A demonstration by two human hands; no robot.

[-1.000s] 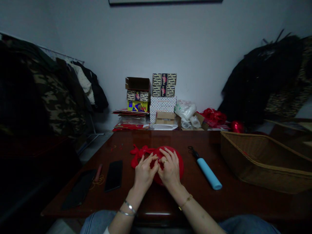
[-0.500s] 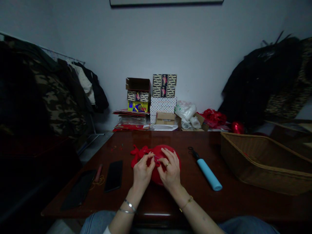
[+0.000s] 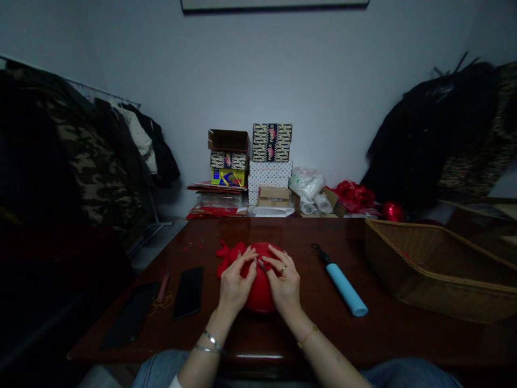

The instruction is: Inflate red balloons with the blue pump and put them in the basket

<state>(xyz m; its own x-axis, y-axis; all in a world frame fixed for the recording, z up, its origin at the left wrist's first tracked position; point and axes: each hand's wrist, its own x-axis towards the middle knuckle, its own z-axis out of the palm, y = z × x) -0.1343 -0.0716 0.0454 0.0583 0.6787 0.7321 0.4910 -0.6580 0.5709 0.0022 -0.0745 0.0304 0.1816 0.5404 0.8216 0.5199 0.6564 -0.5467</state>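
A round red balloon rests on the dark wooden table between my hands. My left hand pinches at the top of the balloon, its fingertips close to those of the other hand. My right hand, with a ring on one finger, has its fingers closed on the balloon's small red neck. What exactly the left fingertips hold is too small to make out. Beside my left hand lie several limp red pieces, partly hidden behind it.
A light blue hand pump lies to the right, near a wicker basket. On the left are a black phone, a dark flat tray, a pinkish stick and yellowish loops. Stacked boxes stand behind the table.
Both hands have shifted slightly at the balloon's neck, and the right fingers have changed their bend. More of the balloon's near side shows between the hands.
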